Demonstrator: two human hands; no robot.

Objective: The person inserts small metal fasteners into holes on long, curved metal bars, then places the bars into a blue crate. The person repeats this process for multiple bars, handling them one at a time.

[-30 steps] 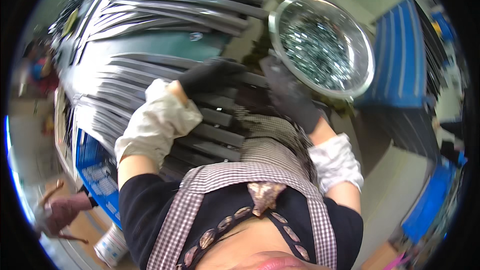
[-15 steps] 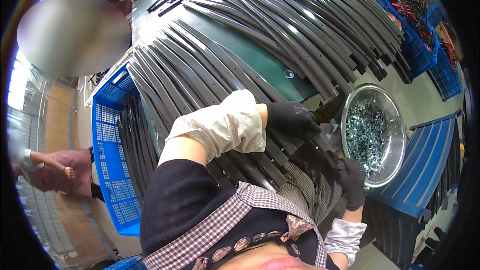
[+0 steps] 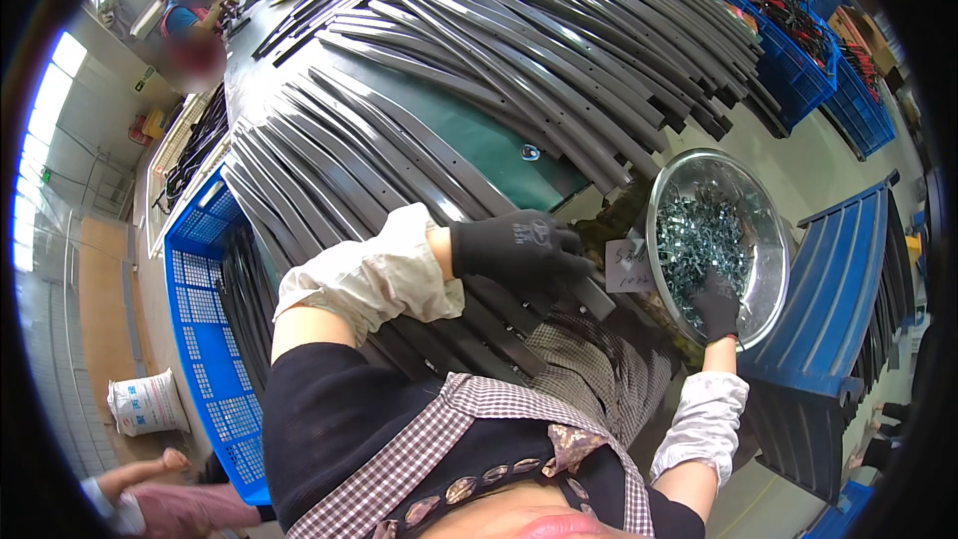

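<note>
Since the earlier frame, the right hand (image 3: pixel 716 307) has moved from just outside the bowl's near rim to inside it; the left hand (image 3: pixel 519 248) stays over the strip ends. Green tabletop (image 3: pixel 489 162), smooth, at 12 o'clock. Far strips (image 3: pixel 559 50) at 1 o'clock: long, dark, glossy, slightly curved, holes along them, loosely overlapped. Near strips (image 3: pixel 339 155) at 10 o'clock, same kind, fanned side by side, ends running under the left hand. Blue crate (image 3: pixel 195 339) at 8 o'clock, perforated plastic, more dark strips inside. Blue ribbed panel (image 3: pixel 823 284) just past 3 o'clock. Bowl (image 3: pixel 766 240) at 3 o'clock, shiny round metal, tilted in view. Left hand: black knit glove, fingers bent and partly closed over a strip end; cannot tell if it grips. Right hand: black glove, at the bowl's 6 o'clock, fingertips down among the clips; opening hidden, so cannot tell how wide or whether anything is pinched. White card (image 3: pixel 627 267), flat, handwritten, beside the bowl at its 9 o'clock. Clips (image 3: pixel 704 230): small, thin, shiny, dark metallic, heaped in the bowl.
</note>
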